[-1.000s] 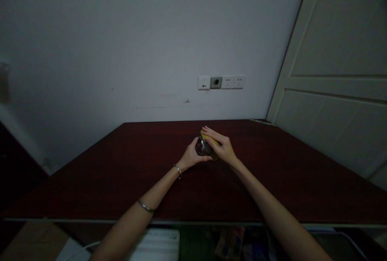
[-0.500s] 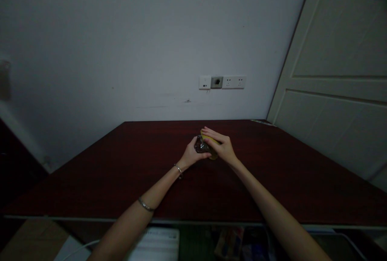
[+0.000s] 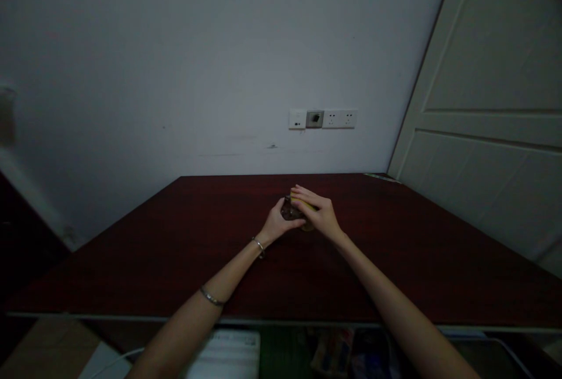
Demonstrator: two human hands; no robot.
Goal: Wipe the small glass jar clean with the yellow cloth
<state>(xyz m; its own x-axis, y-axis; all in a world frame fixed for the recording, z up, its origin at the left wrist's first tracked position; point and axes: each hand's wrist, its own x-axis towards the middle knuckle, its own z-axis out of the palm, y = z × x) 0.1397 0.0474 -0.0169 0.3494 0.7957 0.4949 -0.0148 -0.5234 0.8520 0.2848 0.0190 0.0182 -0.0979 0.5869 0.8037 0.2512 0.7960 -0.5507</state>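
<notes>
Both my arms reach out over a dark red-brown table. My left hand is wrapped round a small dark shiny object near the table's middle, far from me. My right hand lies over a yellow part of the same thing, fingers pressed together on top of it. The two hands touch each other around the object, which is mostly hidden. I cannot make out what it is in the dim light. My left arm wears two thin bracelets.
A white wall with a row of power sockets stands behind the table. A pale door is at the right. Below the table's near edge lie a white box, a cable and some coloured packets.
Both hands closed a little tighter on the object, so less of the yellow and the shiny part shows. The arms stayed where they were.
</notes>
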